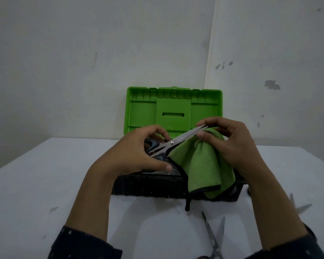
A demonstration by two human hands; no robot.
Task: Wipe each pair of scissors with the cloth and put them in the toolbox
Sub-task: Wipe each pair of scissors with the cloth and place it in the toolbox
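Dim, flat light with a greyish cast covers the pale plaster wall [82, 53] and the white tabletop [26, 193]. A soft shadow pools on it at lower middle. The black plastic toolbox base [148, 186] sinks into noisy dark. A faint glint runs along the grey-handled steel scissors [183, 138]. The open steel scissors [303, 208] at the right edge are smeared.

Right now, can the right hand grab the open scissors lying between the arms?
Probably not yet: the right hand grips the green cloth. Once it lets go, the open scissors lie uncovered close by.
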